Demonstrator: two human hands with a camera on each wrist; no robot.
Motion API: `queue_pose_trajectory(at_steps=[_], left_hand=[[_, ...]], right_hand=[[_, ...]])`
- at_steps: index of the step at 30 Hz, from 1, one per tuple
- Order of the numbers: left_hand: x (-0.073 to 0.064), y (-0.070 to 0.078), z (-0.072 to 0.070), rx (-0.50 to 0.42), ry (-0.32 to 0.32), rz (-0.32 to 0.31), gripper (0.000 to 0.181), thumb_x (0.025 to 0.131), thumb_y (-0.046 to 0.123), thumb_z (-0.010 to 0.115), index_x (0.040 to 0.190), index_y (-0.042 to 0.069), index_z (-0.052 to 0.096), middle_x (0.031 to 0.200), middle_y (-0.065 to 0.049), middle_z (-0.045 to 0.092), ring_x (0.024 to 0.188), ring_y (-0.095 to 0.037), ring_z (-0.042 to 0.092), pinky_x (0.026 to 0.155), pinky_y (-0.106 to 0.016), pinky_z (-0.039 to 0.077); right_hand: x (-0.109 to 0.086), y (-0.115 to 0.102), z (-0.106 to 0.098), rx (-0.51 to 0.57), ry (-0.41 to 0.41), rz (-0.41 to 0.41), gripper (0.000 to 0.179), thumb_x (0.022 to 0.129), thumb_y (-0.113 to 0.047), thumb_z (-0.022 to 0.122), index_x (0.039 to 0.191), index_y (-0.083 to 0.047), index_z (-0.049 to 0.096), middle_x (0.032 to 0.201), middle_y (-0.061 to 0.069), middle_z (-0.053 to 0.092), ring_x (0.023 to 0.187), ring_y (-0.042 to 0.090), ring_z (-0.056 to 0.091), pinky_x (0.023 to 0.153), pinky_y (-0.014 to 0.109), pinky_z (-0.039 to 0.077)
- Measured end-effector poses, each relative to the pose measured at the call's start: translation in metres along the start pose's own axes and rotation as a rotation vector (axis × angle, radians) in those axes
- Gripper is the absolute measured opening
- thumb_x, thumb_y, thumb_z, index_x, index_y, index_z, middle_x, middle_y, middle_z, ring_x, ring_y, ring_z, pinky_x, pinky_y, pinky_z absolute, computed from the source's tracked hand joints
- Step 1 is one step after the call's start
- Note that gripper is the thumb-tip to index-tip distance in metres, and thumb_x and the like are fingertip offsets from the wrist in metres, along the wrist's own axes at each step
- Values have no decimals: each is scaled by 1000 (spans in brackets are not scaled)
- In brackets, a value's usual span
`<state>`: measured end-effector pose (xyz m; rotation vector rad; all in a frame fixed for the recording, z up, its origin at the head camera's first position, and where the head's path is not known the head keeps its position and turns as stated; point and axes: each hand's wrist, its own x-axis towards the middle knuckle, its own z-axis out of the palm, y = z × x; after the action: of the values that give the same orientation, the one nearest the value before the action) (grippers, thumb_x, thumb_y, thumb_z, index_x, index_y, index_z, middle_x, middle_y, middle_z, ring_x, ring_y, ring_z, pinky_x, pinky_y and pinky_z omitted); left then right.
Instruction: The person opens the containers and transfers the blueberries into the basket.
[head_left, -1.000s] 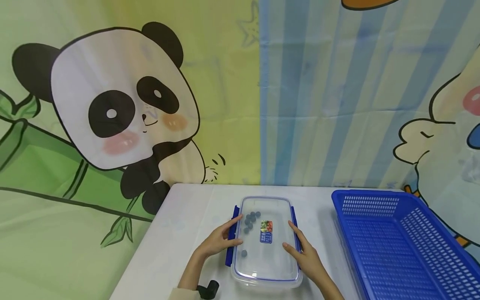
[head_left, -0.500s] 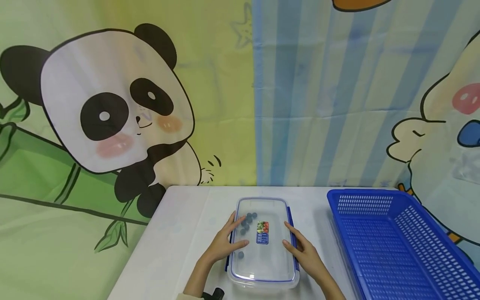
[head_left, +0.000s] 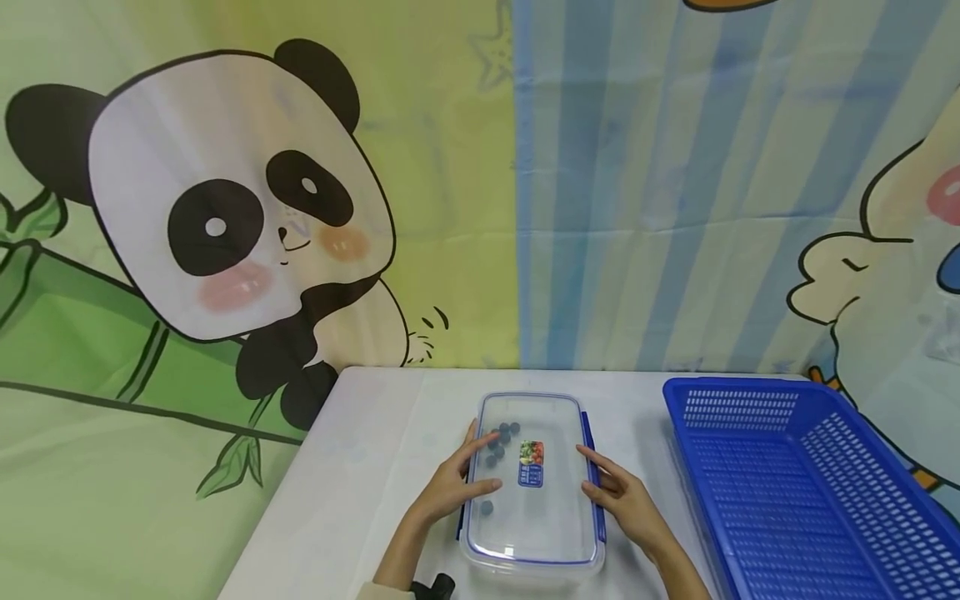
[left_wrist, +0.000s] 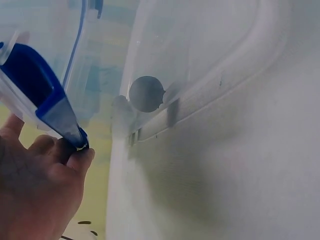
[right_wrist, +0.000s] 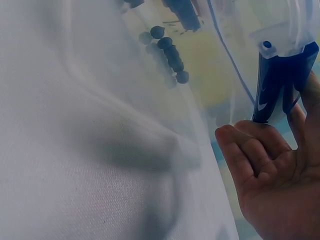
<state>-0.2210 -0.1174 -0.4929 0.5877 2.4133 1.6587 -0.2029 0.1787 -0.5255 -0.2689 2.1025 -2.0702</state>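
A clear plastic food storage box (head_left: 540, 529) with a lid and blue side latches stands on the white table, between both hands. Through the lid show several dark round berries, apparently blueberries (head_left: 491, 461), mostly grouped at the left; a single one lies nearer the front. My left hand (head_left: 441, 492) grips the box's left side, thumb and forefinger on the lid, other fingers curled against the slanting blue latch (left_wrist: 55, 100). On the opposite side my right hand (head_left: 632, 508) holds the edge, thumb and forefinger on top. Its lower fingers bend beneath the right latch (right_wrist: 270, 87).
To the right stands a large blue perforated basket (head_left: 795, 500). The white table (head_left: 375, 433) ends at a printed cloth backdrop (head_left: 442, 208) with a panda. A black strap-like device (head_left: 435, 587) sits at the left wrist.
My left hand has moved further over the box's left side, its fingertips now on the lid. The left latch, flared outward earlier, shows less. My right hand has shifted slightly outward.
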Motion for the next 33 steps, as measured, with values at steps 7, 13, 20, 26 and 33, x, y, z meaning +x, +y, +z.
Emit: queue_pose_trajectory(at_steps=[7,13,20,26,33], left_hand=[[-1,2,-1,-6,4,-46,65,81,21,71,139,18,42,153,-8,-3,134,-41,18,107,-51,24],[-1,4,0,-8,18,-50,65,80,23,72,138,18,43,154,-10,-2,134,-41,17,106,-55,22],[0,4,0,9,16,-32,65,79,25,73,137,21,44,154,-11,0,136,-39,15,107,-55,21],[0,5,3,44,40,-22,66,79,29,72,138,19,44,153,-14,3,135,-41,16,104,-60,24],[-3,10,5,71,57,-33,68,78,31,72,138,16,44,153,-15,6,134,-43,16,101,-64,24]], right_hand=[[2,4,-1,-3,-56,-95,53,91,-6,56,141,-11,38,133,32,41,114,42,48,80,32,54],[3,8,-8,-71,-96,-146,52,93,-8,54,141,-9,37,142,25,32,120,25,47,85,25,51],[-1,1,-1,-304,-12,-140,55,90,-19,61,141,-22,39,146,13,31,122,23,45,92,33,47],[0,-11,11,-758,133,-217,64,80,-47,67,137,-35,43,151,18,15,132,47,20,90,74,27],[0,-13,11,-973,179,-346,62,78,-54,65,133,-31,50,149,15,24,138,34,11,109,59,-2]])
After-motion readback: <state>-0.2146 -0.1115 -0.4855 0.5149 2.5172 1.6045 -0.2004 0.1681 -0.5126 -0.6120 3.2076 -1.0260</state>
